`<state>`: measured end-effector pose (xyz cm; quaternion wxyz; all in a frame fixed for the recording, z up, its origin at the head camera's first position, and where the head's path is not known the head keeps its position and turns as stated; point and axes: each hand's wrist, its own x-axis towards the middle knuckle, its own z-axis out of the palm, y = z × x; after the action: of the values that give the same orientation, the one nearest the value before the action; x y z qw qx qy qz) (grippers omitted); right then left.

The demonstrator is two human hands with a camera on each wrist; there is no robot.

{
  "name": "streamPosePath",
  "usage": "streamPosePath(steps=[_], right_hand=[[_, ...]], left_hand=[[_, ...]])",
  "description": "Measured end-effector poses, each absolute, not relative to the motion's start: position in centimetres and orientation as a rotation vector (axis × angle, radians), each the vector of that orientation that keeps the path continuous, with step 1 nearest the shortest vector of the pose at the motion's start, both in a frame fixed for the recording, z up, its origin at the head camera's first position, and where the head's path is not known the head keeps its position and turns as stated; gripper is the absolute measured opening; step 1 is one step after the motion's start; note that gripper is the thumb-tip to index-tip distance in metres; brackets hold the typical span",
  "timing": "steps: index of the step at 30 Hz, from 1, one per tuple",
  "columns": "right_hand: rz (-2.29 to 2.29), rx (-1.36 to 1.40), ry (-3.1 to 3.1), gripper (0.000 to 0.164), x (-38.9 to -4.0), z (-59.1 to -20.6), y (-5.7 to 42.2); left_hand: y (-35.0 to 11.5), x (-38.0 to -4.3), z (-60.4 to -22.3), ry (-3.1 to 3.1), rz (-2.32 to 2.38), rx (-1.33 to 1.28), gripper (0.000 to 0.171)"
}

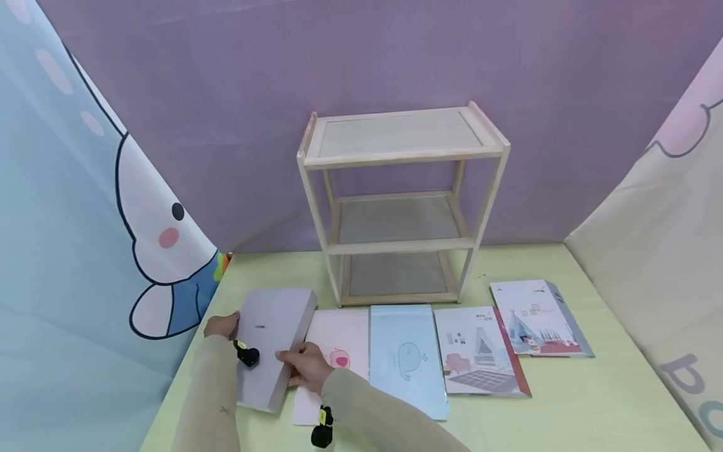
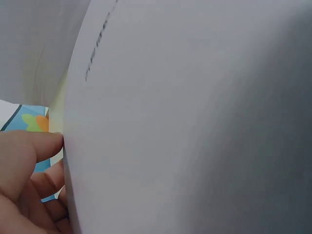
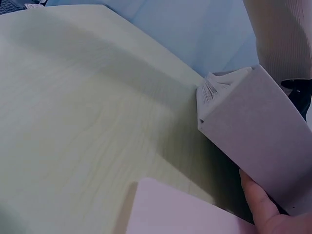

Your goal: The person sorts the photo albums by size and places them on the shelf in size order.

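A thick grey book [image 1: 273, 345] with small dark print on its cover lies at the left of the table, between both hands. My left hand [image 1: 222, 325] holds its left edge; in the left wrist view the thumb and bent fingers [image 2: 48, 146] meet that edge. My right hand [image 1: 309, 366] grips the right side, thumb on top and fingers lower down by the underside. The right wrist view shows the broad spine [image 3: 263, 131] tilted, with folded page ends [image 3: 222, 90] at the near end. A pink booklet [image 1: 350, 329] with an elephant drawing lies right beside it, partly behind the right hand.
A blue whale booklet [image 1: 401, 339], a booklet with a red edge [image 1: 469, 345] and another white booklet [image 1: 525, 307] lie farther right on the green table [image 1: 587, 402]. Behind them stands a three-tier wooden shelf [image 1: 403, 245]. Printed curtains [image 1: 73, 220] hang around the sides.
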<state>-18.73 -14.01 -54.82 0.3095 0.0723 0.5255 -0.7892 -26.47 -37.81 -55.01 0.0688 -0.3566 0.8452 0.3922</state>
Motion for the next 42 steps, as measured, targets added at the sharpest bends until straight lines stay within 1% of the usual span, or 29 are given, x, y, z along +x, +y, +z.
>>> streamPosePath(steps=[5, 11, 13, 22, 28, 31, 37, 40, 42], right_hand=[[-2.079, 0.168, 1.429, 0.045, -19.0, -55.1, -13.7], [-2.085, 0.147, 1.47, 0.04, -19.1, -55.4, -13.2], [-2.099, 0.146, 1.465, 0.04, -19.1, -55.5, -13.1], [-2.141, 0.114, 1.425, 0.041, -19.1, -55.6, -12.2], [-2.146, 0.093, 1.424, 0.036, -19.3, -55.5, -11.3], [-2.122, 0.088, 1.451, 0.033, -19.4, -55.4, -10.8], [-2.067, 0.064, 1.489, 0.029, -19.4, -55.1, -9.9], [-2.029, 0.049, 1.519, 0.028, -19.4, -54.9, -9.4], [-2.013, 0.045, 1.535, 0.027, -19.4, -54.7, -9.1]], left_hand=[[-37.4, -26.7, -54.9, 2.543, 1.157, -1.011, 0.065], [-36.8, -27.1, -53.9, 2.5, 1.059, -0.809, 0.076], [-36.4, -27.2, -53.5, 2.483, 1.046, -0.773, 0.078], [-36.1, -27.5, -52.7, 2.404, 1.067, -0.665, 0.077], [-36.8, -27.1, -52.3, 2.366, 1.173, -0.474, 0.066], [-37.1, -26.8, -52.5, 2.304, 1.253, -0.443, 0.064], [-37.4, -26.5, -53.1, 2.199, 1.302, -0.448, 0.07], [-37.4, -26.3, -53.3, 2.167, 1.31, -0.398, 0.067], [-37.5, -26.2, -53.4, 2.123, 1.347, -0.375, 0.06]])
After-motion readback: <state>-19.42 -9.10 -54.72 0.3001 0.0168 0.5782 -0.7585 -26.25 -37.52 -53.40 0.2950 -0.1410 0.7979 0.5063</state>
